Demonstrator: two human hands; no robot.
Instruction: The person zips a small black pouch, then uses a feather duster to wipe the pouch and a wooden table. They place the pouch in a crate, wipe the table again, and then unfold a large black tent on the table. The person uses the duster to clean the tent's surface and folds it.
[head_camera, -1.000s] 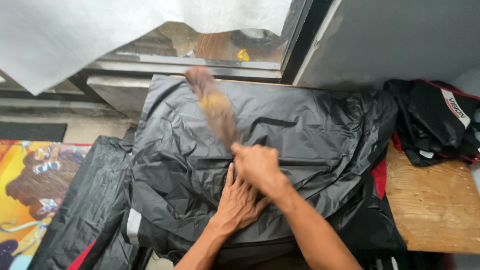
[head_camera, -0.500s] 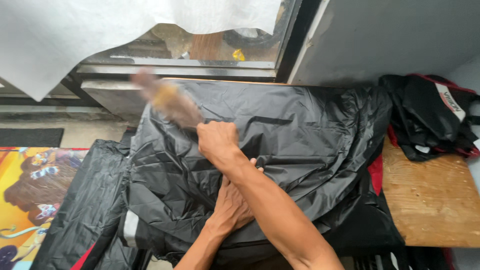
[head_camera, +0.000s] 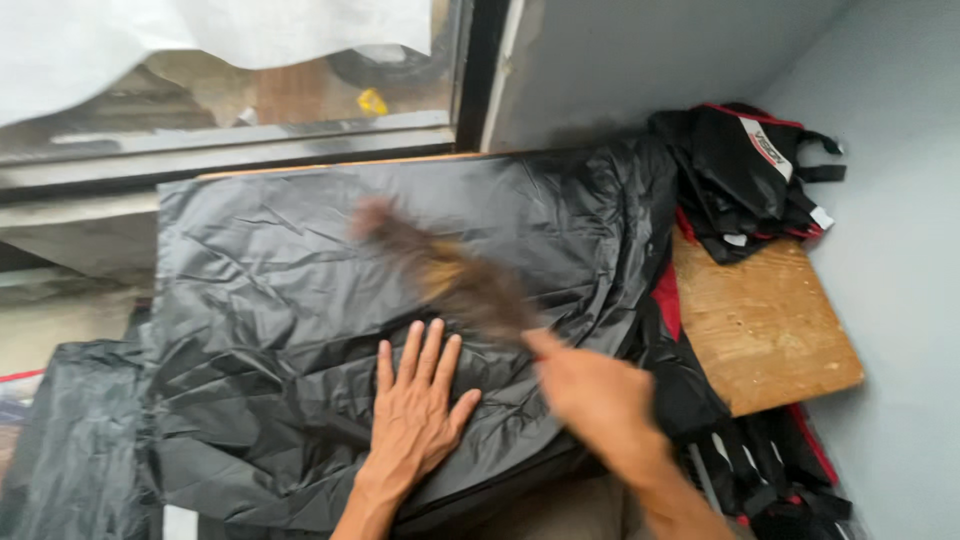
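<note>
A large black shiny fabric sheet (head_camera: 300, 270) lies spread and wrinkled over a wooden table. My left hand (head_camera: 418, 410) presses flat on it near the front edge, fingers spread. To its right, my right hand (head_camera: 590, 390) grips the handle of a brown brush (head_camera: 440, 275). The brush is blurred by motion and its bristles lie across the middle of the fabric, pointing up and left.
Bare wooden table top (head_camera: 760, 320) shows at the right. A black and red bag (head_camera: 745, 175) sits in the back right corner by the grey wall. A window with a white curtain (head_camera: 150, 40) runs along the back. More black fabric (head_camera: 70, 440) hangs at the left.
My right hand has swept the brush from the upper left of the fabric back toward the middle and right. The view has shifted right. My left hand stays pressed on the fabric.
</note>
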